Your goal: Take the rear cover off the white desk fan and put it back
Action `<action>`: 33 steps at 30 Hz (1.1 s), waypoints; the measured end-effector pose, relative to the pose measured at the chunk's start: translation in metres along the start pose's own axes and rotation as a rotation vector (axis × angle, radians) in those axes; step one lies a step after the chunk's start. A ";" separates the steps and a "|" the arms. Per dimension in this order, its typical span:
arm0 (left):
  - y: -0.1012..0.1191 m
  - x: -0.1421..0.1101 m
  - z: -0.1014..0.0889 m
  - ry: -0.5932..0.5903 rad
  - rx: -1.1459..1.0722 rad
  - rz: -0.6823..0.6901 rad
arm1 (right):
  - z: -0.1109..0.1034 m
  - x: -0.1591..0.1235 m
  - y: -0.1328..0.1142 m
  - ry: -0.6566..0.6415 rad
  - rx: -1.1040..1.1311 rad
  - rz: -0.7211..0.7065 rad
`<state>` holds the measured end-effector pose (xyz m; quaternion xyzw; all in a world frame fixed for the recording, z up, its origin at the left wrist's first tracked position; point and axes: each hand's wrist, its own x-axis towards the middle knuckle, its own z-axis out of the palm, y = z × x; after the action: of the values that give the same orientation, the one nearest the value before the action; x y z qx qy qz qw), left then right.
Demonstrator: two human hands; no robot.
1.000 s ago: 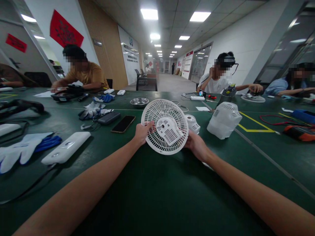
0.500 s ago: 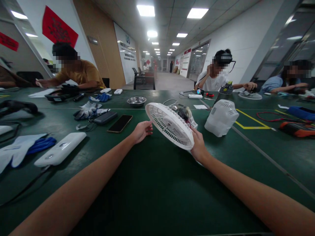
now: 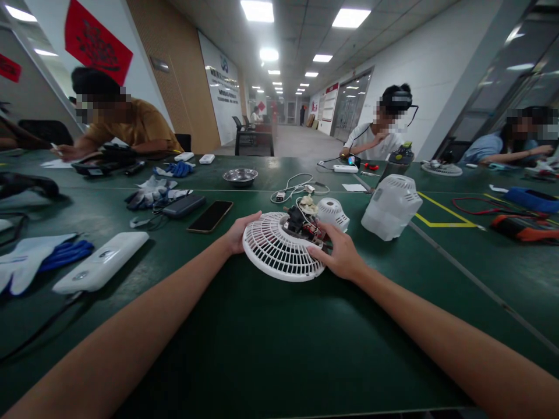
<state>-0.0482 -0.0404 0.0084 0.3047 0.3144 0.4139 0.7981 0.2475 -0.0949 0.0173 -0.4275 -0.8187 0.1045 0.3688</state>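
A white round fan grille (image 3: pixel 279 253) is held low over the green table, its ribbed back facing up. On its hub sits an exposed dark motor (image 3: pixel 301 220) with loose wires. My left hand (image 3: pixel 239 234) grips the grille's left rim, its fingers partly hidden behind it. On the other side my right hand (image 3: pixel 343 253) grips the grille, thumb on the ribs and fingers beside the motor. Just behind stands a white vented motor cover (image 3: pixel 334 214). A pale cable (image 3: pixel 290 189) with a plug lies coiled beyond the motor.
Left are a phone (image 3: pixel 211 216), a dark power bank (image 3: pixel 186 206), gloves (image 3: pixel 152 193) and a white device (image 3: pixel 102 262). A metal bowl (image 3: pixel 240 176) stands farther back. A translucent white container (image 3: pixel 391 208) and an orange-black meter (image 3: pixel 524 227) sit right. Several people work around the table.
The grille has tipped over and lowered, so its motor side now faces up. My left hand has closed on its left rim. The right hand has shifted its hold beside the motor.
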 end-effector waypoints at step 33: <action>-0.006 0.013 0.000 0.102 0.091 -0.009 | -0.018 0.024 0.067 0.234 1.203 0.756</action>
<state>-0.0391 -0.0317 0.0011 0.3176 0.3744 0.4108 0.7682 0.2928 -0.0382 0.0099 -0.4130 -0.3706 0.6114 0.5642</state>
